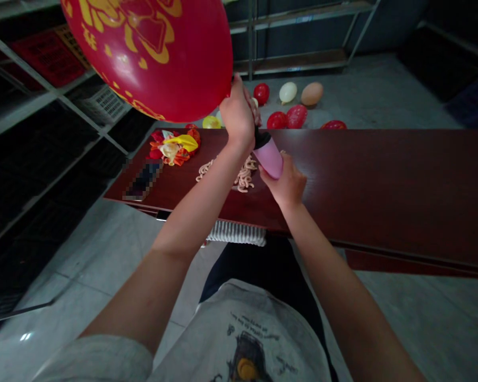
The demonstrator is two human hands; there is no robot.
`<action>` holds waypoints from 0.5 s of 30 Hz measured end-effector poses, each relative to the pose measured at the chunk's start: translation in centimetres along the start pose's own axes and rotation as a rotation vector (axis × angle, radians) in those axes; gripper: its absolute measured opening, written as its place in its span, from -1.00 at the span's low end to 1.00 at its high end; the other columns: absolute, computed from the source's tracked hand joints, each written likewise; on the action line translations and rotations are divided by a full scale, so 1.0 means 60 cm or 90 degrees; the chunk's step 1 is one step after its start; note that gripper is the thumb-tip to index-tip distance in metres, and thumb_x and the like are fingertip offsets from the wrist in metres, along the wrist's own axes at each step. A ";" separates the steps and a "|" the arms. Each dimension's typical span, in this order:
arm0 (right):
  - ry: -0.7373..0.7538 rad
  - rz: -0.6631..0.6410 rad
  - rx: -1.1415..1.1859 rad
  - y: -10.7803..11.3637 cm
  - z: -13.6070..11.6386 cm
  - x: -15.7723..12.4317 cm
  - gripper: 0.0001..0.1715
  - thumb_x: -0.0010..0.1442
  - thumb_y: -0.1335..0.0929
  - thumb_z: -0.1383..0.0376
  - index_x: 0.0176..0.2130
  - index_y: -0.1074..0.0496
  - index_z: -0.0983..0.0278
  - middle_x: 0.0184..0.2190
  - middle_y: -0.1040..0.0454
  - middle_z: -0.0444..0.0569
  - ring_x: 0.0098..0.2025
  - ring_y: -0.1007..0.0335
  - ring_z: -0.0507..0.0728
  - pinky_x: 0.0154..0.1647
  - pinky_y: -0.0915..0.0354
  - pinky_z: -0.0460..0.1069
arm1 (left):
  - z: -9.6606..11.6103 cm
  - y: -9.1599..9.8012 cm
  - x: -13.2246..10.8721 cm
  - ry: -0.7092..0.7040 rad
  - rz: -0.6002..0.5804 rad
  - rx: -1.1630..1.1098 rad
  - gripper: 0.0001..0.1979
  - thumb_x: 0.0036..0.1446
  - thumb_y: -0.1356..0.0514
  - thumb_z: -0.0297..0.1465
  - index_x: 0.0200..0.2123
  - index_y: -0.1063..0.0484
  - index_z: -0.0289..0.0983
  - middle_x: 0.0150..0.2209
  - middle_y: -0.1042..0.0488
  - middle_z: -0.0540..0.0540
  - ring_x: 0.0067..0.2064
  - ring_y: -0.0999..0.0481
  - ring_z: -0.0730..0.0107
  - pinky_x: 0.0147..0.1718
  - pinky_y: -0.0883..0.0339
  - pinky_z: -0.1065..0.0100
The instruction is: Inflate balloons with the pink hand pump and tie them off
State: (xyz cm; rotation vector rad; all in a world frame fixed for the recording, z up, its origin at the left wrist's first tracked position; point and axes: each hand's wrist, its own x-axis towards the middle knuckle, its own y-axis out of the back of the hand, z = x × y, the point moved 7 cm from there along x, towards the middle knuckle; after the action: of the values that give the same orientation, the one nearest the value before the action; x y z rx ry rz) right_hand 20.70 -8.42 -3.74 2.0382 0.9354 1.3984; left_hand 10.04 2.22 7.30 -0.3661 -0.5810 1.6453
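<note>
A big red balloon (159,53) with yellow print fills the upper left, inflated. My left hand (237,114) is closed around its neck, pinching it onto the black nozzle of a pink hand pump (269,155). My right hand (287,183) grips the pink pump body from below, just above the dark red table (382,180). Under the hands lies a heap of pale curly strings (245,175).
A pile of limp coloured balloons (175,146) lies on the table's far left, beside a dark flat object (141,180). Several inflated balloons (289,106) rest on the floor beyond the table. Metal shelving (43,106) stands at the left and back.
</note>
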 end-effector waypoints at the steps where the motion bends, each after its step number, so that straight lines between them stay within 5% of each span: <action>1: 0.008 -0.001 -0.001 0.000 -0.002 0.000 -0.32 0.26 -0.28 -0.11 0.09 -0.34 0.36 -0.10 -0.56 0.22 -0.19 -0.52 0.30 -0.24 -0.34 0.09 | 0.003 0.007 0.002 0.000 0.004 -0.007 -0.50 0.46 0.05 -0.27 -0.59 0.05 -0.17 -0.75 0.10 0.09 -0.72 0.06 0.47 -0.64 0.21 0.30; 15: 0.215 -0.063 -0.067 0.001 -0.056 -0.018 -0.57 0.23 -0.37 0.13 0.03 -0.37 0.29 -0.11 -0.54 0.16 -0.12 -0.46 0.26 -0.19 -0.24 0.05 | 0.061 0.226 0.033 0.022 0.211 -0.123 -0.58 0.43 0.09 -0.40 -0.54 0.08 -0.21 -0.64 0.16 0.09 -0.63 0.10 0.51 -0.52 0.11 0.32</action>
State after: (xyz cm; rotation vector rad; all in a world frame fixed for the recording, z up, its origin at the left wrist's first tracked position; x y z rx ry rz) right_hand 17.34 -9.21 -3.16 1.6857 1.0580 1.7310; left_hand -3.42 2.47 2.83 -0.6599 -0.6827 1.8987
